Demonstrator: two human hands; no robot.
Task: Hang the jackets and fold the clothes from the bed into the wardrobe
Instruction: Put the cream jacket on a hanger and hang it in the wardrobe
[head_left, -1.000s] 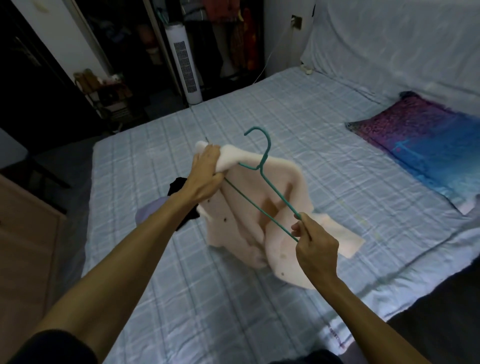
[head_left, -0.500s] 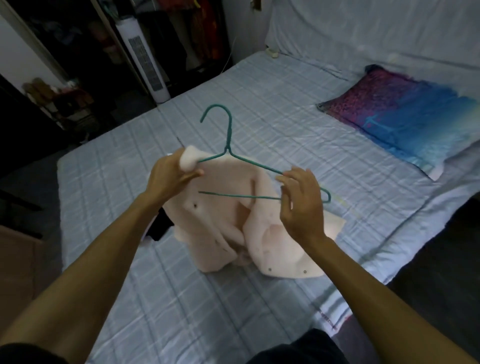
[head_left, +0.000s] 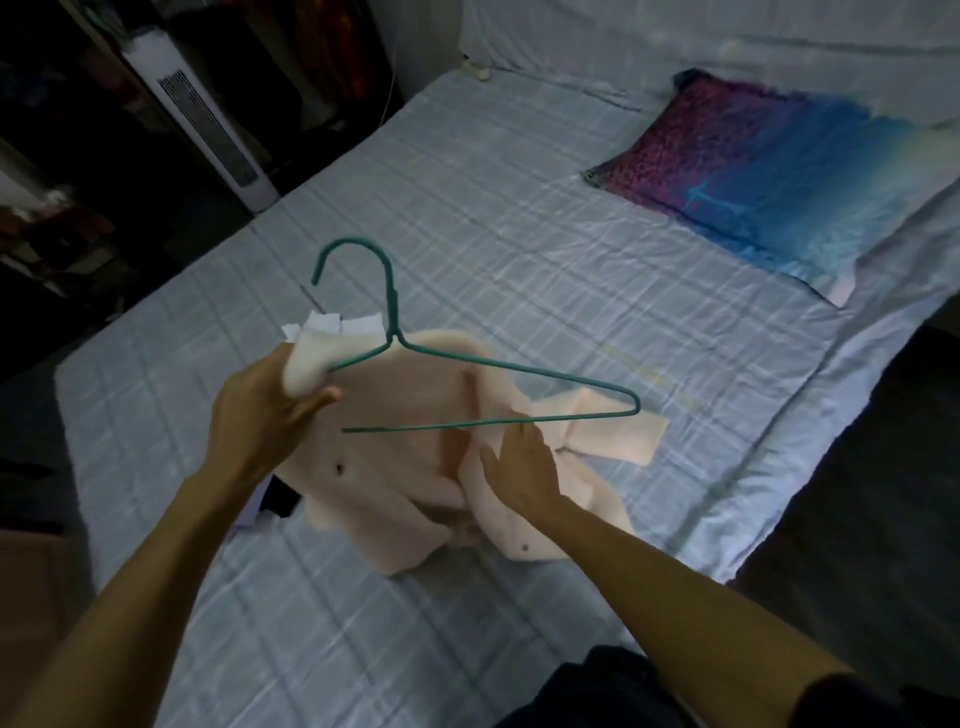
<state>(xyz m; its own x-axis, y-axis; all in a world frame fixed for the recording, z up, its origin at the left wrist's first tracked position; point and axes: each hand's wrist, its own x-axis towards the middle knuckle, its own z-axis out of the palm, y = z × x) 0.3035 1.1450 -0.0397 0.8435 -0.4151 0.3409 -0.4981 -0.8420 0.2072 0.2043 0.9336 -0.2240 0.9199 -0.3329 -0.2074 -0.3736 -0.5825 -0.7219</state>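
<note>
A pale pink jacket (head_left: 395, 457) hangs over the bed (head_left: 519, 249), its lower part lying on the sheet. My left hand (head_left: 260, 421) grips the jacket's left shoulder, with one end of the green wire hanger (head_left: 488, 364) tucked inside it. The hanger's hook points up. Its right end sticks out free above the jacket's right side. My right hand (head_left: 524, 467) lies on the jacket's right front panel just below the hanger's bottom wire, fingers stretched out.
A dark garment (head_left: 278, 496) lies on the bed under the jacket's left edge. A purple and blue pillow (head_left: 769, 166) sits at the right. A white tower fan (head_left: 208, 119) stands beyond the bed, in front of a dark wardrobe (head_left: 291, 57).
My right hand has let go of the hanger's right end and dropped onto the jacket's right front. The hanger has swung level, and my left hand keeps the shoulder.
</note>
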